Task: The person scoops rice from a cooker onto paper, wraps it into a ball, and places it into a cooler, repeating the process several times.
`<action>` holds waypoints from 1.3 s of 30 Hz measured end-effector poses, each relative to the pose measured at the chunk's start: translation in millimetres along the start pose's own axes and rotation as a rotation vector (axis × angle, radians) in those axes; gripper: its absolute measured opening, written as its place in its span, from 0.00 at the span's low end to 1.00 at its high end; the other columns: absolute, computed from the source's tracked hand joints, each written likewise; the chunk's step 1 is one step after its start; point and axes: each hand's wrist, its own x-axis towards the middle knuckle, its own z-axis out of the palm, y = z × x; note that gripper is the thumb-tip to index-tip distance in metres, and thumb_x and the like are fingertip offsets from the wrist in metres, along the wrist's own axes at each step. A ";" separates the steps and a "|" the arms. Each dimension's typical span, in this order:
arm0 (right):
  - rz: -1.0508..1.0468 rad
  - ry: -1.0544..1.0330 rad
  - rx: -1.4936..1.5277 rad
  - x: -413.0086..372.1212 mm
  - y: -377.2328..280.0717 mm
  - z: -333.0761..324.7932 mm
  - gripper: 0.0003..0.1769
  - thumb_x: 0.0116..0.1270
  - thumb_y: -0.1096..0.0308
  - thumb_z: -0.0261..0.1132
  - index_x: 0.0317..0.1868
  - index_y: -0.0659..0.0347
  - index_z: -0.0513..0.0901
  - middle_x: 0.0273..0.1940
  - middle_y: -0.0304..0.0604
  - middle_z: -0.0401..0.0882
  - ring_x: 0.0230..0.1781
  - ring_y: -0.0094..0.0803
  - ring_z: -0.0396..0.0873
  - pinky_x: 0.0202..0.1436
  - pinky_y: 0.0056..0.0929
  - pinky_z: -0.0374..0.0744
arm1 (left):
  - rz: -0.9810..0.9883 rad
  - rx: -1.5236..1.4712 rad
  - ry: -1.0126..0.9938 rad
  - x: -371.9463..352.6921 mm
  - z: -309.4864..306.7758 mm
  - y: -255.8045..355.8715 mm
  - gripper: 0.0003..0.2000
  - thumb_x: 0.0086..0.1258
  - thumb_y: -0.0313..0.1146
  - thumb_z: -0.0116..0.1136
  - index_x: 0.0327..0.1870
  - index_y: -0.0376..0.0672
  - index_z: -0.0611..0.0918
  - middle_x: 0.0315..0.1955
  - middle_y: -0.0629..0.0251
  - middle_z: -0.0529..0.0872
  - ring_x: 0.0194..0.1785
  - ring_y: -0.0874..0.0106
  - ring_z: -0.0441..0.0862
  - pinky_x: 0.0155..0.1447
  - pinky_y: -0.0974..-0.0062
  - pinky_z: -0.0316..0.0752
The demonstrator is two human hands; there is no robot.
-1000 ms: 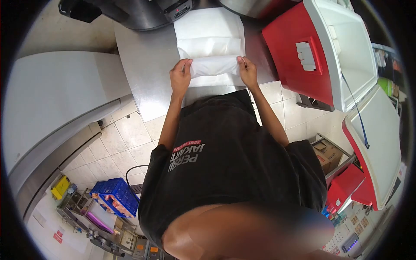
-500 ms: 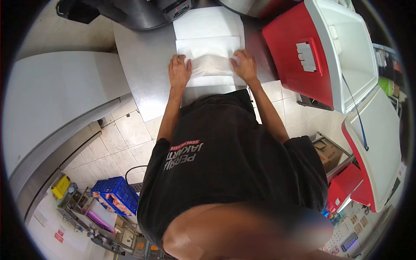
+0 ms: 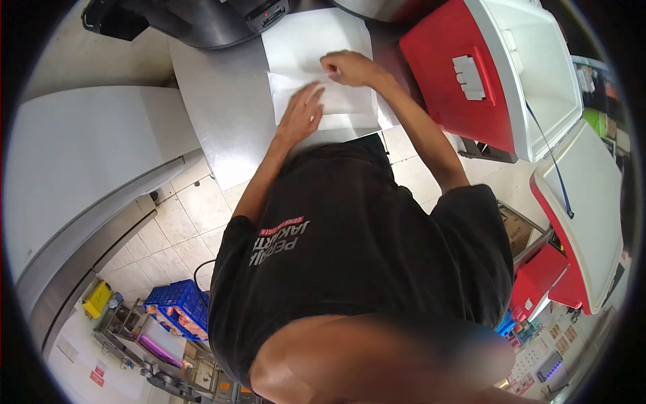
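We see a brightly lit scene, with the white sheets (image 3: 316,34) nearly washed out and a pale glare whitening the near corner of the table (image 3: 232,158). The black shirt (image 3: 363,236) swallows most of its folds in darkness. The wide lens bends the white cabinet (image 3: 101,148) into a curve and leaves us a round picture ringed in black. Motion softens the fingers of the left hand (image 3: 299,119), while a smooth blur smears the bottom centre.
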 end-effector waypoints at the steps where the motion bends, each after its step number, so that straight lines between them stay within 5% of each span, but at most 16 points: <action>1: 0.010 -0.044 0.062 -9.7 -11.8 -3.3 0.04 0.57 0.71 0.60 0.31 0.59 0.73 0.33 0.46 0.76 0.37 0.46 0.77 0.38 0.41 0.74 | 0.007 0.184 0.120 10.6 -13.5 7.3 0.22 0.63 0.28 0.55 0.60 0.38 0.72 0.63 0.52 0.69 0.69 0.58 0.63 0.71 0.59 0.55; 4: -0.036 -0.047 0.060 -36.8 -27.6 3.8 0.02 0.57 0.76 0.58 0.31 0.59 0.74 0.34 0.44 0.77 0.39 0.44 0.77 0.41 0.40 0.74 | 0.044 0.523 0.267 34.6 -40.7 6.9 0.20 0.58 0.23 0.55 0.55 0.38 0.76 0.59 0.53 0.73 0.64 0.60 0.69 0.67 0.65 0.63; 7: -0.034 -0.040 -0.006 -54.2 -27.6 20.6 0.04 0.58 0.78 0.57 0.32 0.59 0.75 0.35 0.43 0.77 0.42 0.42 0.77 0.45 0.39 0.75 | -0.012 0.428 -0.226 24.5 -48.0 -23.4 0.13 0.61 0.20 0.47 0.46 0.39 0.78 0.47 0.63 0.78 0.54 0.66 0.74 0.60 0.69 0.69; 10: -0.058 -0.022 -0.030 -68.6 -15.3 42.9 0.04 0.58 0.78 0.56 0.32 0.60 0.76 0.37 0.42 0.77 0.45 0.41 0.76 0.48 0.38 0.75 | 0.116 0.386 -0.230 4.5 -53.6 -22.0 0.10 0.59 0.21 0.49 0.40 0.39 0.79 0.41 0.64 0.78 0.49 0.66 0.75 0.58 0.69 0.70; 26: -0.010 0.249 -0.009 -100.1 -18.0 84.9 0.11 0.61 0.72 0.63 0.44 0.60 0.79 0.50 0.43 0.77 0.54 0.42 0.73 0.60 0.37 0.69 | 0.200 0.302 -0.153 -36.9 -28.1 -47.8 0.12 0.58 0.22 0.52 0.44 0.38 0.78 0.46 0.63 0.79 0.52 0.65 0.76 0.58 0.68 0.72; 31: -0.064 0.291 -0.040 -90.0 2.3 90.9 0.13 0.61 0.72 0.64 0.47 0.60 0.75 0.45 0.44 0.80 0.49 0.45 0.77 0.56 0.38 0.71 | 0.113 0.152 -0.061 -45.2 -28.7 -34.5 0.11 0.60 0.24 0.55 0.44 0.37 0.78 0.52 0.59 0.78 0.53 0.60 0.77 0.57 0.64 0.74; 33: 0.259 0.186 0.279 -77.7 1.3 79.2 0.18 0.60 0.70 0.66 0.49 0.61 0.71 0.42 0.47 0.81 0.45 0.49 0.79 0.51 0.40 0.74 | 0.058 0.134 -0.049 -42.3 -21.0 -44.7 0.10 0.60 0.24 0.56 0.44 0.37 0.78 0.51 0.56 0.78 0.51 0.57 0.78 0.55 0.63 0.74; 35: 0.311 0.145 0.283 -67.0 -3.1 58.0 0.20 0.59 0.67 0.68 0.49 0.59 0.71 0.44 0.49 0.81 0.44 0.50 0.79 0.50 0.43 0.75 | 0.013 0.106 -0.044 -28.0 -21.8 -49.1 0.10 0.60 0.25 0.56 0.43 0.38 0.78 0.50 0.53 0.78 0.49 0.54 0.78 0.54 0.62 0.75; 37: 0.418 0.073 0.316 -51.7 0.1 46.0 0.27 0.51 0.59 0.74 0.47 0.59 0.73 0.47 0.53 0.79 0.47 0.52 0.78 0.51 0.42 0.74 | -0.330 0.153 -0.387 -4.7 -32.0 -45.9 0.15 0.58 0.26 0.58 0.48 0.40 0.78 0.53 0.53 0.77 0.54 0.56 0.77 0.57 0.65 0.74; 38: 0.424 0.081 0.314 -41.3 9.0 49.1 0.27 0.51 0.59 0.74 0.47 0.59 0.73 0.47 0.53 0.79 0.47 0.52 0.78 0.51 0.42 0.74 | -0.320 0.154 -0.390 -0.8 -34.7 -41.7 0.15 0.58 0.26 0.58 0.48 0.40 0.78 0.53 0.53 0.77 0.54 0.56 0.77 0.57 0.65 0.74; 39: 0.221 0.110 0.182 -30.8 17.5 51.7 0.29 0.48 0.57 0.76 0.46 0.60 0.74 0.48 0.53 0.78 0.50 0.51 0.76 0.52 0.42 0.73 | -0.350 0.151 -0.252 4.2 -37.7 -36.7 0.16 0.57 0.24 0.59 0.48 0.39 0.77 0.51 0.51 0.77 0.52 0.53 0.76 0.57 0.64 0.74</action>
